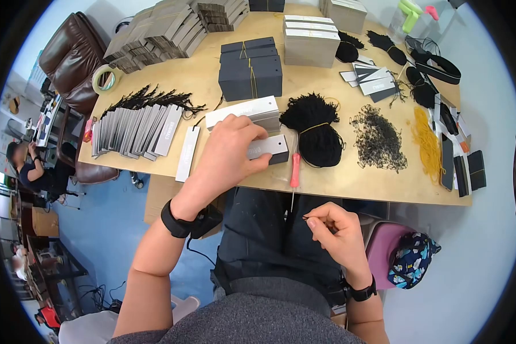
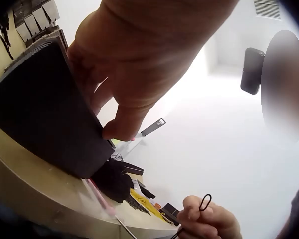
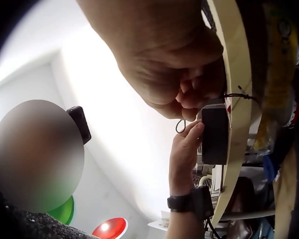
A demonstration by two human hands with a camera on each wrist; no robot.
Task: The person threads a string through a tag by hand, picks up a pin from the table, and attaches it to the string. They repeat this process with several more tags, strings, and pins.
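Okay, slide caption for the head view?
Left hand on a tag stack, right hand pinching a dark cord, at a crowded worktable.

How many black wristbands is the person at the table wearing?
2: one wristband is behind the left hand, which grips a stack of tags; the second wristband is behind the right hand.

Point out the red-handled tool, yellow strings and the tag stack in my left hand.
Red-handled tool (image 1: 295, 172), head view, on handle.
Yellow strings (image 1: 429, 150), head view, pile's middle.
Tag stack (image 1: 277, 149), head view, right end.
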